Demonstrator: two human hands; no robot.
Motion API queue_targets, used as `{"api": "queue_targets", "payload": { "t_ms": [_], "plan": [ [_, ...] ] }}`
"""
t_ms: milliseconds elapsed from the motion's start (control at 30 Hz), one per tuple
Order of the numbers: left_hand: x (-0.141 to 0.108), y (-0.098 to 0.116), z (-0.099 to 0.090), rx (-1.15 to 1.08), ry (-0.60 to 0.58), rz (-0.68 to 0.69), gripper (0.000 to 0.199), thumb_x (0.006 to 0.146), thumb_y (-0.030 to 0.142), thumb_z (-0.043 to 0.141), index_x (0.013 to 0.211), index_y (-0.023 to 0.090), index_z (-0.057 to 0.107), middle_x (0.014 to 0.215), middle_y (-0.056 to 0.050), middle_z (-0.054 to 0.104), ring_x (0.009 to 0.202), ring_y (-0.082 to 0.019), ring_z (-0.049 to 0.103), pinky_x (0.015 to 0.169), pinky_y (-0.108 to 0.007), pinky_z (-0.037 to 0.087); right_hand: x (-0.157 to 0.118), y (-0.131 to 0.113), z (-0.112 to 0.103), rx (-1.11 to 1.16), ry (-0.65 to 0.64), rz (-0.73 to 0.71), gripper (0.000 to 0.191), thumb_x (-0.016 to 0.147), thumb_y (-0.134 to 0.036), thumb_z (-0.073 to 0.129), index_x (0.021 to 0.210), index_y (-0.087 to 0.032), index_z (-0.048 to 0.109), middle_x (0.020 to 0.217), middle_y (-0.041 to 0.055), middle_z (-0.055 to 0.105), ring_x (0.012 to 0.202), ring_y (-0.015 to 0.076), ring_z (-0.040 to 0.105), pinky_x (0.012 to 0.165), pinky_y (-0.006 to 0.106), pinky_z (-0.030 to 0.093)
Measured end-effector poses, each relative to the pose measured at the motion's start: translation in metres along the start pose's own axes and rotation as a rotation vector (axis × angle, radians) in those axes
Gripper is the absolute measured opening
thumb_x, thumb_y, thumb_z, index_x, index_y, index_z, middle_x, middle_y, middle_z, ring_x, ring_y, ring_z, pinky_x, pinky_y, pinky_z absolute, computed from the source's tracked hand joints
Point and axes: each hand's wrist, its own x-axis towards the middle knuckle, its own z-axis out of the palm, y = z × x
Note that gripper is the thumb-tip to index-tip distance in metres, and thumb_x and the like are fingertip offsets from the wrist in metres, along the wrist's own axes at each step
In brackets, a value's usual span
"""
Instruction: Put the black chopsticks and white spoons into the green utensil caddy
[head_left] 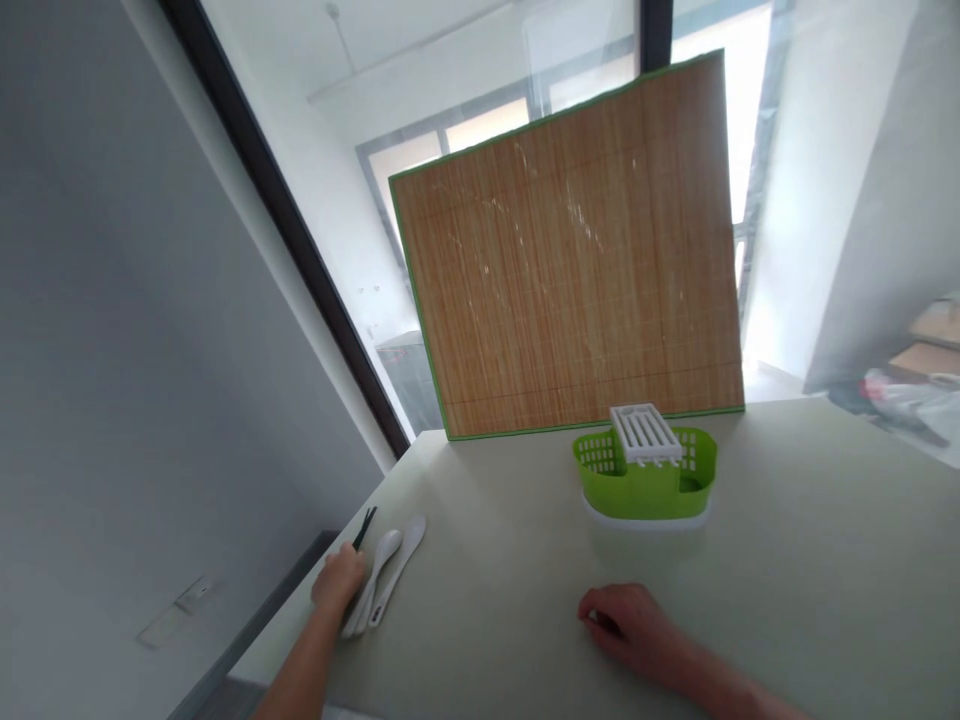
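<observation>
My left hand (pixel 339 577) is at the left edge of the table, closed over dark chopsticks (pixel 365 527) whose tips stick out past the fingers. Just right of it lie white long-handled spoons, one with its bowl (pixel 388 545) near my fingers and another (pixel 412 535) a little farther right. Their handles point toward me. My right hand (pixel 626 625) rests on the table at the front, fingers curled in with thumb and index close together, and nothing shows in it. Beyond it stands a green utensil basket (pixel 649 490) with a white slatted rack (pixel 646 433) on top.
Behind the basket, a bamboo mat (pixel 577 260) with green edging leans upright against the glass. A grey wall (pixel 187 350) runs close along the left side of the pale table (pixel 495 580). At the far right, plastic bags (pixel 915 405) lie beyond the table edge.
</observation>
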Motion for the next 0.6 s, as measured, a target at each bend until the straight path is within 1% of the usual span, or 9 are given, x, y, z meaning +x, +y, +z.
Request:
{"api": "queue_targets", "payload": {
  "t_ms": [100,167,233,300,367,400,433,500,600],
  "plan": [
    [0.009,-0.004,0.011,0.063,0.055,-0.001,0.041,0.086,0.037,0.031,0.103,0.013,0.059,0.102,-0.018,0.062,0.094,-0.03,0.06,0.074,-0.035,0.044,0.001,-0.001,-0.001,0.016,0.053,-0.025,0.019,0.084,-0.022,0.043,0.088,-0.022,0.062,0.069,-0.0013,0.063,0.064,0.0125,0.055,0.063,0.022,0.037],
    [0.011,-0.005,0.017,0.078,0.087,-0.013,0.046,0.085,0.042,0.031,0.104,0.012,0.06,0.103,-0.019,0.061,0.096,-0.031,0.058,0.075,-0.035,0.044,0.002,0.0,-0.008,0.022,0.16,-0.054,0.019,0.084,-0.021,0.043,0.088,-0.022,0.062,0.07,0.0,0.063,0.065,0.0132,0.055,0.063,0.023,0.039],
    [0.01,-0.004,0.019,0.078,0.111,-0.034,0.049,0.084,0.044,0.03,0.106,0.011,0.06,0.107,-0.02,0.059,0.1,-0.033,0.056,0.075,-0.036,0.044,0.001,0.005,-0.023,-0.01,0.376,-0.066,0.018,0.085,-0.021,0.043,0.089,-0.022,0.061,0.077,0.003,0.063,0.072,0.0152,0.056,0.068,0.026,0.041],
    [0.006,-0.002,0.019,0.079,0.12,-0.053,0.052,0.085,0.045,0.028,0.107,0.011,0.06,0.111,-0.02,0.057,0.104,-0.034,0.053,0.076,-0.038,0.044,-0.001,0.015,-0.044,-0.092,0.672,-0.007,0.018,0.086,-0.022,0.044,0.095,-0.022,0.059,0.089,0.0068,0.063,0.086,0.0188,0.056,0.078,0.03,0.042],
    [0.002,-0.001,0.018,0.075,0.113,-0.061,0.055,0.085,0.046,0.026,0.107,0.011,0.061,0.114,-0.021,0.055,0.107,-0.035,0.05,0.078,-0.04,0.043,-0.006,0.03,-0.067,-0.199,0.912,0.16,0.024,0.085,-0.025,0.045,0.107,-0.021,0.054,0.103,0.0097,0.059,0.094,0.0216,0.055,0.078,0.033,0.044],
    [0.001,-0.001,0.017,0.068,0.105,-0.063,0.056,0.084,0.048,0.025,0.108,0.011,0.062,0.115,-0.021,0.054,0.107,-0.036,0.049,0.078,-0.041,0.043,-0.009,0.038,-0.077,-0.264,0.978,0.244,0.028,0.085,-0.027,0.045,0.111,-0.021,0.052,0.108,0.01,0.057,0.094,0.0224,0.056,0.075,0.033,0.046],
    [0.0,-0.002,0.016,0.058,0.098,-0.063,0.058,0.083,0.049,0.025,0.108,0.012,0.062,0.116,-0.021,0.053,0.108,-0.036,0.048,0.079,-0.042,0.042,-0.012,0.048,-0.086,-0.329,0.974,0.326,0.031,0.085,-0.029,0.045,0.115,-0.021,0.049,0.114,0.0096,0.055,0.095,0.023,0.056,0.072,0.033,0.047],
    [0.001,-0.003,0.014,0.041,0.092,-0.063,0.061,0.082,0.052,0.026,0.109,0.012,0.063,0.117,-0.022,0.053,0.108,-0.037,0.048,0.08,-0.043,0.042,-0.017,0.065,-0.098,-0.441,0.865,0.426,0.036,0.085,-0.032,0.044,0.12,-0.021,0.046,0.121,0.0087,0.052,0.096,0.0237,0.056,0.065,0.032,0.048],
    [0.007,-0.009,0.01,0.024,0.07,-0.045,0.063,0.08,0.056,0.026,0.106,0.014,0.065,0.117,-0.021,0.054,0.109,-0.038,0.048,0.082,-0.045,0.041,-0.021,0.086,-0.105,-0.533,0.648,0.399,0.036,0.086,-0.037,0.043,0.118,-0.02,0.047,0.12,0.0083,0.053,0.098,0.0237,0.057,0.062,0.031,0.049]
  ]
}}
